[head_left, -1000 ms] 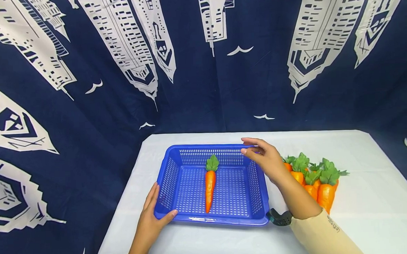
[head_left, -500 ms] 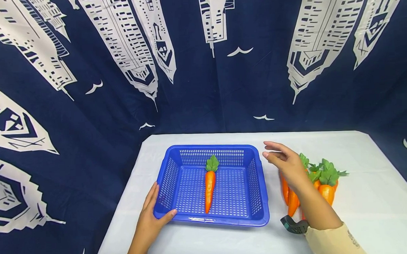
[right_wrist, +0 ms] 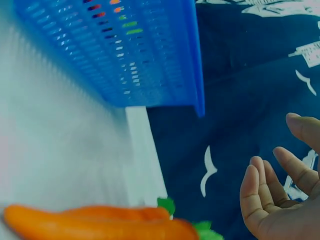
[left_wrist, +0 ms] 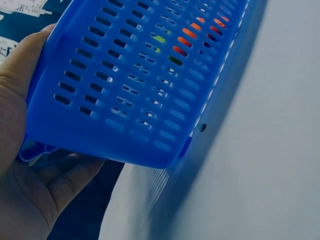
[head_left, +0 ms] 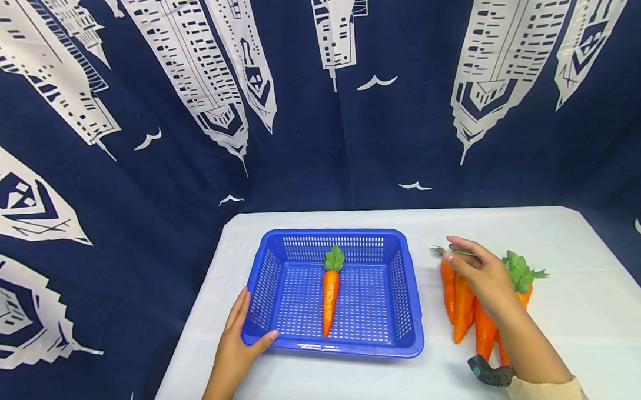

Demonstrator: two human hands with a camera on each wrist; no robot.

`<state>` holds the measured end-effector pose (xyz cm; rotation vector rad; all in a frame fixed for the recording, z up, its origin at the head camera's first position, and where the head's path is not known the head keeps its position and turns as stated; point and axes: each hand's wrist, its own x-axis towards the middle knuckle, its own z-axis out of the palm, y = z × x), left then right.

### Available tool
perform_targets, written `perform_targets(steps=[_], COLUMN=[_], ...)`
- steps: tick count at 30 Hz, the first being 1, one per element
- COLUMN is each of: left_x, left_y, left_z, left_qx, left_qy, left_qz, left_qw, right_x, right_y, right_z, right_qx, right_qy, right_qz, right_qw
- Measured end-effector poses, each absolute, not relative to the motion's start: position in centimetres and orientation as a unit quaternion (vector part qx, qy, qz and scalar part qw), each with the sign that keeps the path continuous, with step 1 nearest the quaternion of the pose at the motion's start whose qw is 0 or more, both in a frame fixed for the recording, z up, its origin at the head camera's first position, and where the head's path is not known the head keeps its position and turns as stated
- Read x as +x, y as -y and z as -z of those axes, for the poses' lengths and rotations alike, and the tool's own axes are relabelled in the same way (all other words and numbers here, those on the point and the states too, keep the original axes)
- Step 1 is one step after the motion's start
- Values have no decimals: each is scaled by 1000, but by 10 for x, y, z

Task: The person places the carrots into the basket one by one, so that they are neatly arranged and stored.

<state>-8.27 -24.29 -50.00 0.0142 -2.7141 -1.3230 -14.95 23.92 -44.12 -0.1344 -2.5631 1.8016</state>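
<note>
- In the head view, a blue basket [head_left: 357,350] stands on the white surface [head_left: 583,273]. One carrot [head_left: 331,297] lies inside it, near the middle, with the leaves toward the far side.
- In this same view, the left grip [head_left: 237,347] is grasping the basket at its near left corner, the thumb over the front rim; I judge that this serves to hold it steady.
- The right grip [head_left: 487,279] hangs over the bunch of carrots [head_left: 464,307], which lie close together on the surface, right of the basket, probably for easy reach. Leaves appear beside its fingertips, but contact is not clear.
- In the left wrist view, the rim passes between thumb and fingers, so the grasp looks secure. Some orange and green show through the wall holes.
- In the right wrist view, the right grip is released: softly bent fingers, thumb apart, nothing held. Carrots lie at the lower edge; behind is dark blue cloth [right_wrist: 250,110].
</note>
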Motion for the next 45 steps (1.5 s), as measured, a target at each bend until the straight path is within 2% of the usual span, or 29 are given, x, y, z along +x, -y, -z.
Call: perform_targets(steps=[19, 27, 35, 45], left_x=[-83, -83, -82, -82], left_y=[244, 243, 242, 242], left_z=[500, 500, 500, 501], left_qx=[11, 11, 13, 13], left_qy=[896, 896, 892, 890], left_qz=[440, 441, 449, 453], left_qw=[52, 54, 52, 56], right_x=[-133, -131, -132, -135], right_y=[-260, -265, -266, -267], right_z=[466, 478, 488, 496], right_qx=[-92, -92, -70, -65], right_qy=[859, 872, 908, 914], right_qz=[-503, -481, -411, -397], right_qw=[-21, 1, 48, 56])
